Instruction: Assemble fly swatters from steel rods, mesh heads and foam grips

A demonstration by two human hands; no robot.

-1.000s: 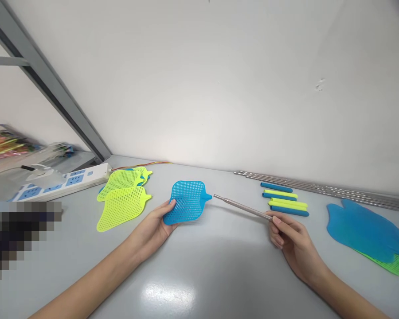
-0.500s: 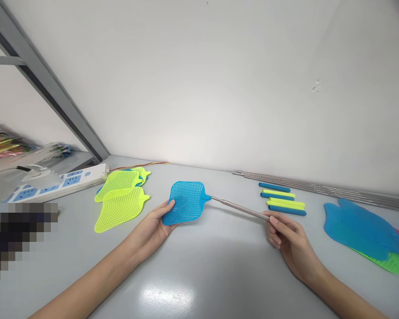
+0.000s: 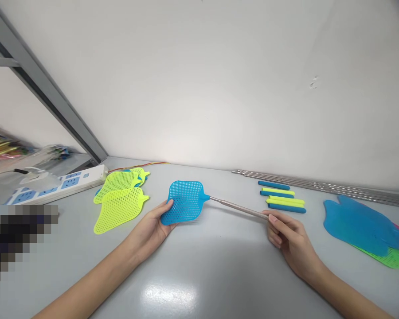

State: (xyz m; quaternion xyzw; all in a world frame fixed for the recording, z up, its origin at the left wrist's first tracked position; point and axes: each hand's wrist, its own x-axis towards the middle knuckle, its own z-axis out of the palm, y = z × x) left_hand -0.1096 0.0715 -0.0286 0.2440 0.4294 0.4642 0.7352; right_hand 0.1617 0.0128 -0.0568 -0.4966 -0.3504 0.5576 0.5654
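Note:
Between thumb and fingers, my left hand (image 3: 154,228) grips a blue perforated fly swatter head (image 3: 186,201) by its left edge, above the table. My right hand (image 3: 291,239) is closed round the right end of a thin metal rod (image 3: 241,208). The rod's narrow left end meets the neck of the blue head; how deep it sits inside cannot be seen. Left of my left hand, yellow swatter heads (image 3: 121,212) lie in a loose pile with some blue showing beneath. Beyond my right hand lie several blue and yellow handle sleeves (image 3: 282,206) side by side.
Several metal rods (image 3: 299,180) lie along the wall at the back right. A pile of blue, green and pink swatter heads (image 3: 359,226) lies at the right. On the left are a white power strip (image 3: 96,175) with a plug, a grey metal frame (image 3: 53,84) and bagged items (image 3: 3,148).
The view has shifted very slightly. Both hands keep the same grips, and the rod and blue head stay joined end to end in nearly the same place.

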